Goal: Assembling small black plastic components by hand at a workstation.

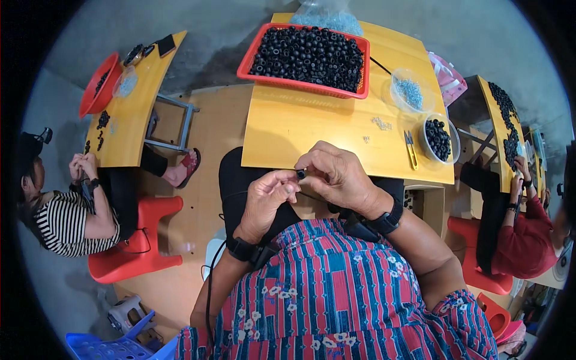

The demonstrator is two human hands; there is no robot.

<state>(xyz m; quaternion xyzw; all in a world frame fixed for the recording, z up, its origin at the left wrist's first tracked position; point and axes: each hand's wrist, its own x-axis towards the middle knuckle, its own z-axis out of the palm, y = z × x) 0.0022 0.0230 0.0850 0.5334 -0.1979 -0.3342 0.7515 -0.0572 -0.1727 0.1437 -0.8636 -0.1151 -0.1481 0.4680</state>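
Note:
A small black ring-shaped part (300,174) sits between my two hands, just past the near edge of the yellow table (288,138). My right hand (342,177) pinches it between thumb and bent forefinger. From the other side, the closed fingertips of my left hand (270,201) meet it; whether they hold a tiny second piece is hidden. On the table beyond, a red basket (243,69) is heaped with similar black parts (306,57). Small clear pieces (381,123) lie loose to its right.
Right of my hands are yellow-handled snips (412,157), a tub of black parts (437,139) and a tub of clear pieces (409,93). A bag of clear pieces (330,21) stands at the back. Other people work at a left table (129,138) and a right table (493,129).

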